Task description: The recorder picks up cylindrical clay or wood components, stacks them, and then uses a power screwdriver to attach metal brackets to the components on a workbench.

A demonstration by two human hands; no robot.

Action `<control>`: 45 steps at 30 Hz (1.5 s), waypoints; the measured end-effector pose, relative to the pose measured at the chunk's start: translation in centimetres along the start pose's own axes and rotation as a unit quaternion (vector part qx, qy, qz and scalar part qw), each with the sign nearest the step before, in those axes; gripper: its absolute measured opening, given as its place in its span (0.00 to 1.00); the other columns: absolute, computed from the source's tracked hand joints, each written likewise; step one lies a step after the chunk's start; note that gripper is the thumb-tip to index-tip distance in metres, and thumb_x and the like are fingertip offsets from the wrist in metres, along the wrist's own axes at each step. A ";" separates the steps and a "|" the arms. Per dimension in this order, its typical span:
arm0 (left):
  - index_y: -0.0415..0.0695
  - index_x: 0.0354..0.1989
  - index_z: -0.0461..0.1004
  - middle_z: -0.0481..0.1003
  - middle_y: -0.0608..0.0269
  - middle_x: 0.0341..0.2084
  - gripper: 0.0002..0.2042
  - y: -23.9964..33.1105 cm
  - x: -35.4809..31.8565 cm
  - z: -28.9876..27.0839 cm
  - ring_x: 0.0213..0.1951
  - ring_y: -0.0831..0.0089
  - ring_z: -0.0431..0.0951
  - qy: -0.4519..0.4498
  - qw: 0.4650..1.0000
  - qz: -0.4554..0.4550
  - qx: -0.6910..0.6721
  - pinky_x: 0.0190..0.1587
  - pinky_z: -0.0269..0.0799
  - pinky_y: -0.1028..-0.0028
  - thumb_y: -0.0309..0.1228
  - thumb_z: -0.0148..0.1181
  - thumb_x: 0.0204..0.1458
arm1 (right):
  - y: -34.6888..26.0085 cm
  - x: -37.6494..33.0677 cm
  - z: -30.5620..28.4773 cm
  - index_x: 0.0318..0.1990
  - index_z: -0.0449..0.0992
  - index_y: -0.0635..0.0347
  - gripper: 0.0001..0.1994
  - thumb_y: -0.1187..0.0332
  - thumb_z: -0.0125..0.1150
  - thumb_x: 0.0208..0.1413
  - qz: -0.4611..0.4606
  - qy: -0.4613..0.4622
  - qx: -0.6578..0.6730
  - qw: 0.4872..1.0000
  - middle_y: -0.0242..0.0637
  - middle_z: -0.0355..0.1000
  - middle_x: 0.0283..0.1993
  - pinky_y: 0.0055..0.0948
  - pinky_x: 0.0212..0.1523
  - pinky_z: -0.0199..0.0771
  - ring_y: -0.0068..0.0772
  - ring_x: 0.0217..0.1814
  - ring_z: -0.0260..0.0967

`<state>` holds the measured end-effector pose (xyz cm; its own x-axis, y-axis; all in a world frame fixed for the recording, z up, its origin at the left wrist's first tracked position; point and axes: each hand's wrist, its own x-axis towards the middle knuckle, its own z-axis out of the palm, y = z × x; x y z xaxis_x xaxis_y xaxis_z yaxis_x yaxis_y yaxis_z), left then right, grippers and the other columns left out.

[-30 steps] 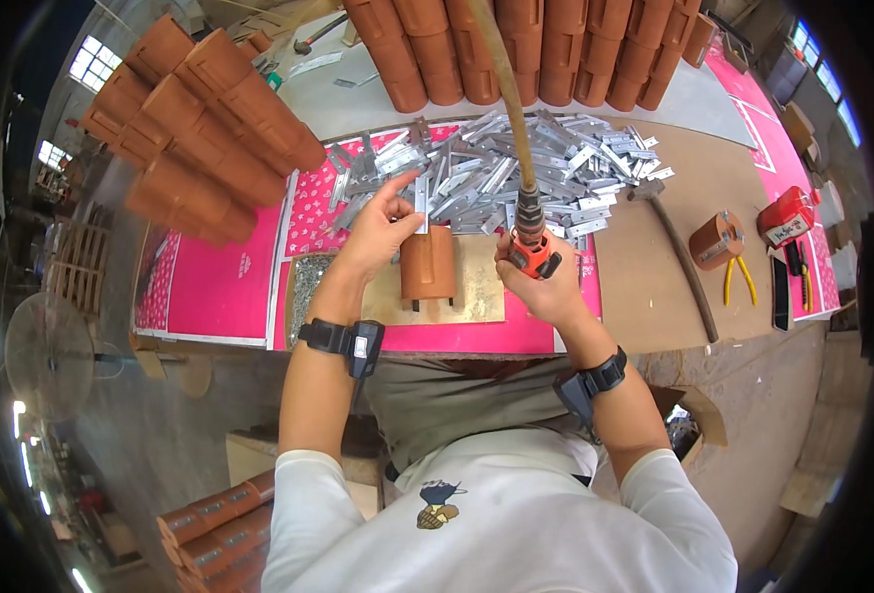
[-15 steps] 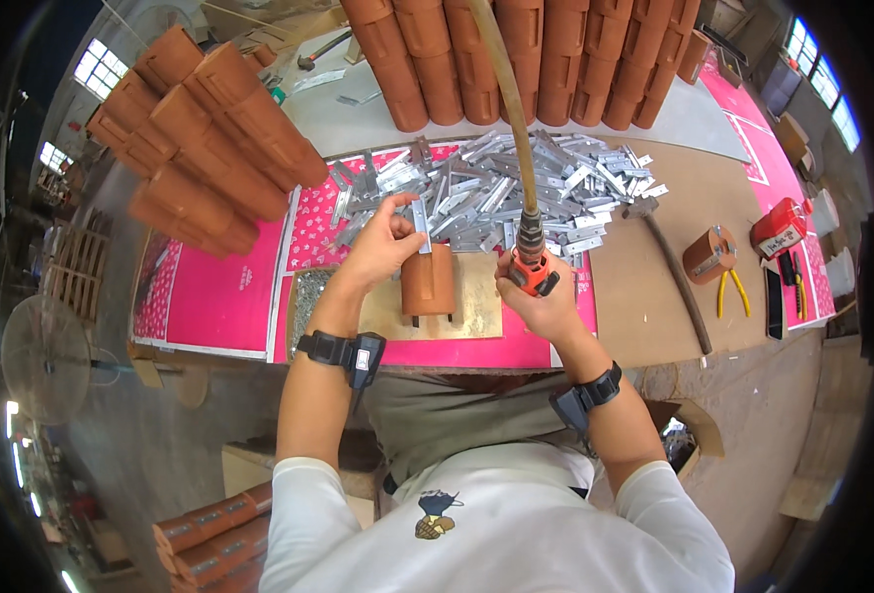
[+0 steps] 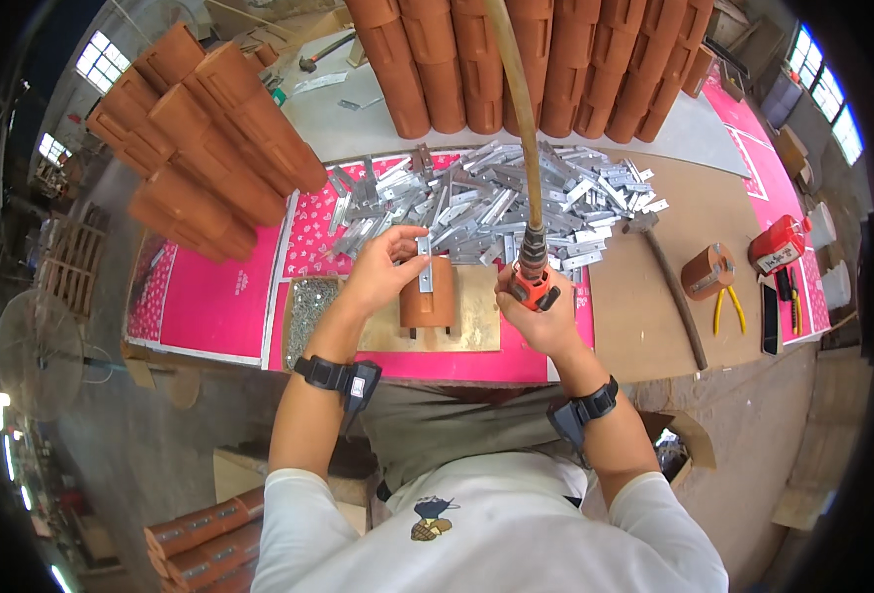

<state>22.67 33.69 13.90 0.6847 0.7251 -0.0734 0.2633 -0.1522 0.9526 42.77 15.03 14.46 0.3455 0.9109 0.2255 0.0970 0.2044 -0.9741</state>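
A brown cylinder (image 3: 427,310) with a lengthwise slot lies on a gold-coloured board (image 3: 478,318) in front of me, dark prongs showing at its near end. Thumb and fingers of my left hand (image 3: 382,275) pinch a flat metal strip (image 3: 425,275) with holes, which lies along the slot at the cylinder's far half. My right hand (image 3: 552,324) is wrapped round a red power screwdriver (image 3: 533,283) to the right of the cylinder. A yellowish hose (image 3: 528,138) runs up from the tool. Its tip is hidden.
Behind my hands spreads a pile of metal strips (image 3: 501,193). Stacked brown cylinders (image 3: 562,89) stand at the back, more (image 3: 221,128) at the left. A box of small hardware (image 3: 310,314) sits beside my left wrist. Rightward lie a hammer (image 3: 676,292), yellow-handled pliers (image 3: 730,308) and a red container (image 3: 779,245).
My left hand has brought the metal strip nearer me and down along the cylinder's slot. The right hand with the screwdriver has stayed beside the cylinder. My view has shifted slightly.
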 end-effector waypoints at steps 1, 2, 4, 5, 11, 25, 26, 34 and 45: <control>0.39 0.58 0.70 0.76 0.68 0.38 0.20 -0.2 -0.3 0.2 0.43 0.79 0.76 0.007 1.000 -0.003 -0.007 0.51 0.72 0.76 0.21 0.64 0.57 | 0.0 0.1 0.0 0.40 0.75 0.61 0.11 0.77 0.66 0.48 0.005 0.001 0.000 1.000 0.29 0.75 0.32 0.24 0.39 0.74 0.18 0.34 0.72; 0.39 0.58 0.70 0.76 0.68 0.38 0.20 -0.3 -0.6 0.5 0.43 0.79 0.76 0.004 1.000 -0.008 -0.008 0.51 0.72 0.76 0.21 0.64 0.57 | 0.0 0.2 0.0 0.40 0.75 0.62 0.11 0.77 0.66 0.48 -0.001 -0.001 0.004 1.000 0.29 0.75 0.32 0.24 0.39 0.74 0.18 0.34 0.72; 0.40 0.58 0.70 0.75 0.67 0.41 0.19 -0.4 -1.2 0.9 0.47 0.77 0.74 0.029 0.999 0.038 -0.019 0.54 0.70 0.73 0.22 0.63 0.58 | 0.2 0.2 0.2 0.40 0.75 0.62 0.11 0.77 0.66 0.48 -0.026 0.003 0.004 1.000 0.29 0.76 0.32 0.24 0.39 0.74 0.18 0.33 0.72; 0.40 0.58 0.70 0.75 0.67 0.41 0.19 -0.5 -1.4 1.0 0.47 0.77 0.74 0.027 0.999 0.033 -0.020 0.54 0.70 0.73 0.22 0.63 0.58 | 0.3 0.2 0.2 0.40 0.75 0.62 0.11 0.77 0.66 0.48 -0.021 0.003 0.004 1.000 0.29 0.76 0.32 0.24 0.39 0.74 0.18 0.33 0.72; 0.43 0.59 0.69 0.71 0.64 0.52 0.17 -1.6 -2.7 2.0 0.55 0.77 0.68 0.012 0.999 0.032 -0.035 0.61 0.63 0.73 0.24 0.58 0.61 | 0.3 0.3 0.0 0.40 0.74 0.62 0.11 0.76 0.66 0.48 0.002 -0.004 0.006 1.000 0.29 0.75 0.31 0.25 0.38 0.74 0.18 0.33 0.72; 0.44 0.68 0.62 0.64 0.57 0.63 0.23 -4.1 -3.7 2.5 0.63 0.70 0.64 0.057 0.987 0.147 0.037 0.66 0.59 0.68 0.29 0.54 0.65 | 0.4 0.1 0.4 0.41 0.73 0.63 0.12 0.80 0.65 0.48 0.015 -0.019 0.022 0.999 0.31 0.75 0.36 0.25 0.39 0.75 0.20 0.36 0.72; 0.44 0.68 0.62 0.64 0.57 0.63 0.23 -3.7 -3.9 2.7 0.63 0.70 0.64 0.058 0.987 0.145 0.036 0.66 0.59 0.68 0.29 0.54 0.65 | 0.6 0.1 0.3 0.42 0.73 0.62 0.12 0.80 0.65 0.48 0.015 -0.016 0.023 1.000 0.31 0.75 0.36 0.25 0.39 0.75 0.20 0.36 0.72; 0.38 0.50 0.76 0.79 0.56 0.41 0.14 -0.4 -9.5 -3.1 0.46 0.61 0.79 0.307 0.931 0.030 0.193 0.52 0.73 0.62 0.31 0.62 0.58 | 1.2 -0.3 -0.4 0.40 0.75 0.62 0.12 0.79 0.67 0.48 0.011 0.007 -0.006 1.000 0.31 0.77 0.36 0.26 0.40 0.75 0.20 0.37 0.73; 0.40 0.39 0.82 0.77 0.54 0.33 0.08 -3.4 -12.3 -6.2 0.43 0.55 0.77 0.218 0.867 -0.057 0.445 0.48 0.72 0.61 0.28 0.66 0.51 | 1.2 0.1 -0.2 0.41 0.75 0.62 0.11 0.80 0.65 0.49 0.003 0.008 -0.011 1.000 0.31 0.77 0.35 0.26 0.40 0.75 0.21 0.36 0.73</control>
<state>9.15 29.43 13.41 0.3484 0.9250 0.1513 0.8653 -0.3795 0.3275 43.09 15.27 13.33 0.3602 0.9067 0.2195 0.1144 0.1906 -0.9750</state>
